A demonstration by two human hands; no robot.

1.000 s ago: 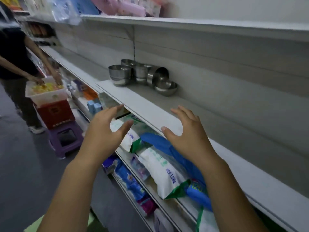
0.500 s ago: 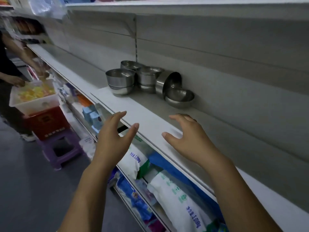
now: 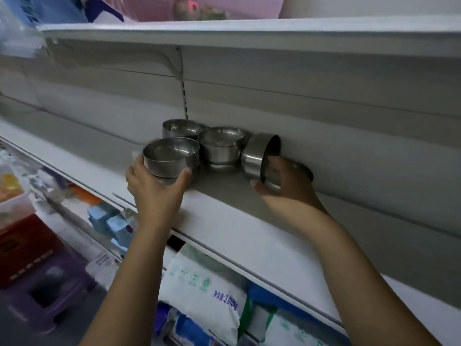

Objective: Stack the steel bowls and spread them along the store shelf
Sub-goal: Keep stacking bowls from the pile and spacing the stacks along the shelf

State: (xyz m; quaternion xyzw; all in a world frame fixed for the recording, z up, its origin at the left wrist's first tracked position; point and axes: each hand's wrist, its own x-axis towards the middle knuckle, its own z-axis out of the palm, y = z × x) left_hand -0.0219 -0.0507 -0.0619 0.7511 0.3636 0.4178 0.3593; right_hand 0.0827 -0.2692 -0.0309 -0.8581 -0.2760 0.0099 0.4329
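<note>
- Shiny steel bowls cluster on the shelf (image 3: 224, 221), against its back panel: two stacks and three singles.
- The left hand (image 3: 154, 191), which hovered open half a second ago, now curls round the front-left stack (image 3: 172, 156) of two.
- Behind it stands a single bowl (image 3: 182, 127), then the middle stack (image 3: 220, 148).
- The right hand (image 3: 287, 183), open earlier, now grips the tipped bowl (image 3: 253, 158) by its rim.
- A last bowl (image 3: 306, 171) sits mostly hidden behind that hand.
</note>
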